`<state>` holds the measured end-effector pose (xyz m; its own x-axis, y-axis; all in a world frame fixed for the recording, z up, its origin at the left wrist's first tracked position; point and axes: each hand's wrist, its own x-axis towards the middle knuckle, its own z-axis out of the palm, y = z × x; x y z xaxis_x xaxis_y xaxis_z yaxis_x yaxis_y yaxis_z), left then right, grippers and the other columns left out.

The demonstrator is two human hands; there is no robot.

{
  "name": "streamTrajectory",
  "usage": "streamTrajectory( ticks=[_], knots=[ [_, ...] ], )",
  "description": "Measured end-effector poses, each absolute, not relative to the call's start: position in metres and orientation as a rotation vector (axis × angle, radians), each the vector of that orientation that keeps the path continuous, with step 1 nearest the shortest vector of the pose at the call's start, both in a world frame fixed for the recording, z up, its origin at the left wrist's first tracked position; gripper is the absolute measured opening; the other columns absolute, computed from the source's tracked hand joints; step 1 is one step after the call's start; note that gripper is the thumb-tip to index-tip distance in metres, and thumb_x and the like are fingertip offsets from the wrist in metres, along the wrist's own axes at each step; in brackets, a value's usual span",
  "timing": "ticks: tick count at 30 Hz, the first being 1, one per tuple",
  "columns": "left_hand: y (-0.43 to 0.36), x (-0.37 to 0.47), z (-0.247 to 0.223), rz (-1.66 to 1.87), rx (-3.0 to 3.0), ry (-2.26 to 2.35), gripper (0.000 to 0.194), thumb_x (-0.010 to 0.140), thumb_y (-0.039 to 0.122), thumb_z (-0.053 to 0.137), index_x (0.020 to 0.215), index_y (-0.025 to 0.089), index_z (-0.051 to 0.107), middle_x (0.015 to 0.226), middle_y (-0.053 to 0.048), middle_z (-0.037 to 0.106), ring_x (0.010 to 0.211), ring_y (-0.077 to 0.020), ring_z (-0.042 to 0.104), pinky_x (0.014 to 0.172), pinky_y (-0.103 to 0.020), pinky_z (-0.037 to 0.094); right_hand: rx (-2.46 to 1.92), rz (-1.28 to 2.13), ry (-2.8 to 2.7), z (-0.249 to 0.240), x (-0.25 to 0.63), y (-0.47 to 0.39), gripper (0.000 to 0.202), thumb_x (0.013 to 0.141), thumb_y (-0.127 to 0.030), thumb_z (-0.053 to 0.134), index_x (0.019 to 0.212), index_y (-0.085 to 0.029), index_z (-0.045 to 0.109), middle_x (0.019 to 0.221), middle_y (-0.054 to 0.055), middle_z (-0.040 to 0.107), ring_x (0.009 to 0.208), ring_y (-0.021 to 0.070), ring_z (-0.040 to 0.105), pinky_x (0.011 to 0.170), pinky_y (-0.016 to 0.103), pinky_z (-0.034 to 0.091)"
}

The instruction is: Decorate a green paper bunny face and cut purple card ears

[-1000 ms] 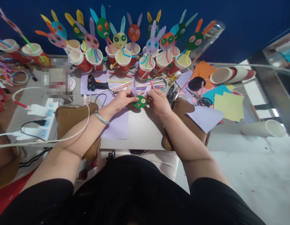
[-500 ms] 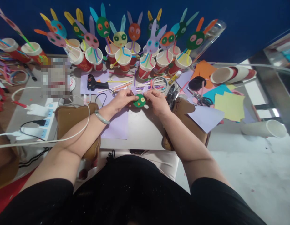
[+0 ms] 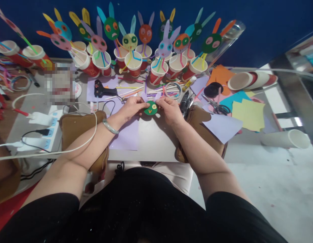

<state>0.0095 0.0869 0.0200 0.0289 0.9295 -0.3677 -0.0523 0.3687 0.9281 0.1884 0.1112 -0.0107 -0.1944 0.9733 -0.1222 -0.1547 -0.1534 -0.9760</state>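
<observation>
Between my two hands is a green paper face (image 3: pixel 150 108) with an orange mouth, a yellow eye and purple ears at its top. My left hand (image 3: pixel 133 107) pinches its left side, with the thumb over the spot beside the mouth. The fingers of my right hand (image 3: pixel 168 107) are closed at its upper right, by the base of the purple ear (image 3: pixel 156 97). A black glue gun (image 3: pixel 105 90) lies beyond my left hand. Straws and a roll of clear tape (image 3: pixel 173 90) lie just past the face.
Paper cups (image 3: pixel 133 64) holding rabbit figures line the blue wall. Brown cushions (image 3: pixel 81 130) lie under both forearms. A white cable (image 3: pixel 77 148) crosses my left forearm. Scissors (image 3: pixel 220 108), coloured paper (image 3: pixel 248 114) and stacked cups (image 3: pixel 252 81) are at the right; a power strip (image 3: pixel 53 125) is at the left.
The green face has tilted slightly between my fingers. Both hands keep nearly the same place and grip.
</observation>
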Motion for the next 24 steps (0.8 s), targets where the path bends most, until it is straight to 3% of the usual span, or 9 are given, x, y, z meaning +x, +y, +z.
streamTrajectory(
  ticks=[11, 17, 24],
  knots=[
    [0.0868, 0.0097, 0.0207, 0.938, 0.900, 1.307, 0.031, 0.085, 0.009, 0.080, 0.064, 0.016, 0.057, 0.055, 0.004, 0.058, 0.044, -0.0060, 0.051, 0.044, -0.018, 0.043, -1.099, 1.534, -1.164, -0.0079, 0.1880, 0.1101, 0.034, 0.066, -0.036, 0.090, 0.065, -0.022, 0.059, 0.061, -0.004, 0.058, 0.058, 0.0105, 0.051, 0.058, 0.025, 0.045],
    [0.0879, 0.0074, 0.0241, 0.931, 0.842, 1.265, 0.025, 0.095, 0.020, 0.068, 0.070, 0.016, 0.064, 0.062, 0.002, 0.062, 0.050, -0.0075, 0.057, 0.044, -0.017, 0.044, -1.150, 1.491, -1.202, -0.0042, 0.1858, 0.1097, 0.028, 0.070, -0.033, 0.086, 0.064, -0.021, 0.061, 0.059, -0.004, 0.058, 0.057, 0.0106, 0.050, 0.056, 0.024, 0.042],
    [0.0874, 0.0079, 0.0167, 0.954, 0.932, 1.317, 0.028, 0.083, 0.015, 0.084, 0.067, 0.015, 0.061, 0.058, 0.003, 0.062, 0.047, -0.0062, 0.055, 0.046, -0.018, 0.047, -1.127, 1.527, -1.165, -0.0047, 0.1843, 0.1075, 0.032, 0.067, -0.037, 0.090, 0.065, -0.021, 0.062, 0.061, -0.004, 0.060, 0.058, 0.0105, 0.052, 0.057, 0.025, 0.045]
  ],
)
